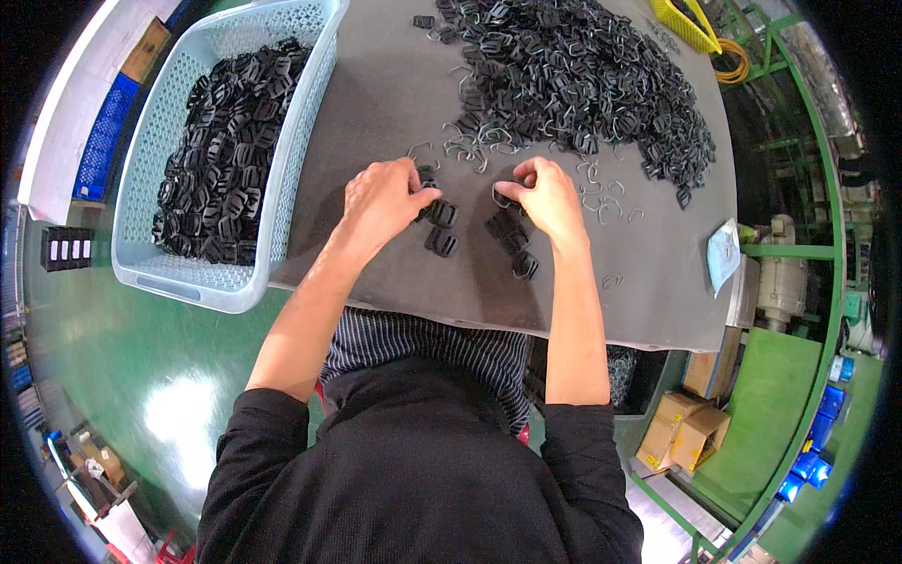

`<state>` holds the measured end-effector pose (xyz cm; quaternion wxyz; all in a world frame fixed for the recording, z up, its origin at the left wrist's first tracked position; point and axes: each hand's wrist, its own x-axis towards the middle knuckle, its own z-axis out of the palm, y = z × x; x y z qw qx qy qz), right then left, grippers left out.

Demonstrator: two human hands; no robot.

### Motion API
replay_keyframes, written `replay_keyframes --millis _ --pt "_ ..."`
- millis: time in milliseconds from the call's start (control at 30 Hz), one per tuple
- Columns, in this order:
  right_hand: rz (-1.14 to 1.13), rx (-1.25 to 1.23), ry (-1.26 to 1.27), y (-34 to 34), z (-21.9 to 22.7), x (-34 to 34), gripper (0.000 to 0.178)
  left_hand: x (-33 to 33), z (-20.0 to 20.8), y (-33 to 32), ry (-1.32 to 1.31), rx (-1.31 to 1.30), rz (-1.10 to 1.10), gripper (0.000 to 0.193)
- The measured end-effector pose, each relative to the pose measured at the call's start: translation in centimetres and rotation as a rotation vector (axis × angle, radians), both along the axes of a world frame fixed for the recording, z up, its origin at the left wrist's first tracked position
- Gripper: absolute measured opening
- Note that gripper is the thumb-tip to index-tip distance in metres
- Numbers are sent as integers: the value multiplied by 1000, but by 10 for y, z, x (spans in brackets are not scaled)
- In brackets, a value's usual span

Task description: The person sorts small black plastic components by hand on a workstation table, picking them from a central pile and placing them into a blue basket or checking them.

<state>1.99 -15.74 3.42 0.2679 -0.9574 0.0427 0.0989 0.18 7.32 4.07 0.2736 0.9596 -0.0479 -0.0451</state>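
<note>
My left hand is closed in a pinch at the end of a short column of black plastic buckles on the grey table. Its fingertips grip a black buckle, partly hidden by the thumb. A thin bent metal wire shows just beyond those fingers. To the right, my right hand pinches another black buckle between thumb and forefinger, with a bit of metal wire showing at it. Below it a second column of black buckles runs toward me. Loose bent wire pieces are scattered beyond both hands.
A large heap of black buckles mixed with wires covers the table's far right. On the left stands a light-blue basket filled with buckles. A pale blue packet lies at the right edge; a yellow basket sits beyond the heap.
</note>
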Motion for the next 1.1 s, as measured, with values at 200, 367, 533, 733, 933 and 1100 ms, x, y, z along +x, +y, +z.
replay_keyframes --millis 200,367,533,733,933,1100 --pt "57 -24 -38 -8 -4 -10 41 24 13 -3 222 -430 -78 24" --pt "137 269 9 -25 -14 -5 32 39 13 6 -111 -462 148 35" --pt "-212 1513 147 -36 1 -23 21 1 3 15 -220 -214 8 40" --pt "115 308 -159 49 -9 5 31 -16 -24 24 -94 -226 -101 26" --pt "230 123 32 74 -1 12 40 -21 0 49 469 -1376 148 18" --pt "65 1231 352 18 -12 -7 28 -14 -6 23 40 -437 -37 36"
